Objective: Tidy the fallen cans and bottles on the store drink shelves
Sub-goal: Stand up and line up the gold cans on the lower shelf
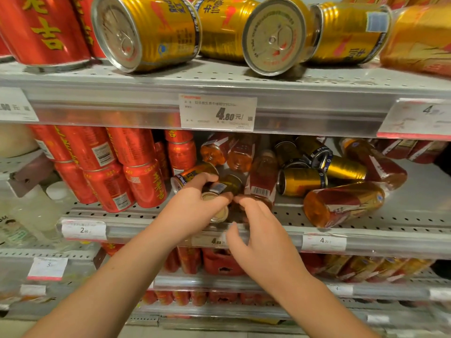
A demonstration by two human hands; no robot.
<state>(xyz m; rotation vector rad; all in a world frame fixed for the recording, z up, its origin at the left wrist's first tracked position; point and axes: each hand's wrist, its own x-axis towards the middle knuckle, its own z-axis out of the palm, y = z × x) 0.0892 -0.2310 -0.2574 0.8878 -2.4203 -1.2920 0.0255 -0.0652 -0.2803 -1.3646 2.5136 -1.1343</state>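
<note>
Early stage. Left hand (192,211) grips a small gold metal can with silver lid (225,185) lying at the front of the grey perforated middle shelf (366,223). Right hand (256,230) curls beside it, grip unclear. Other gold cans (302,181), amber red-labelled plastic bottles (341,203) and upper-shelf gold cans (146,28) lie toppled.

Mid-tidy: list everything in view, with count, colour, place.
top-shelf gold cans: at least four, gold, on their sides, top shelf
top-shelf red cans: at least two, red, standing, top shelf left
middle-shelf red cans: several, red, stacked, middle shelf left
amber bottles: at least five, amber with red labels, fallen, middle shelf
middle-shelf gold cans: about five, gold, fallen among the bottles
white bottles: a few, pale, far left
price tags: several, white, shelf edges
held gold can: one, gold, middle shelf front
left hand: one, grips the held gold can
right hand: one, beside it, fingers curled, grip unclear
</note>
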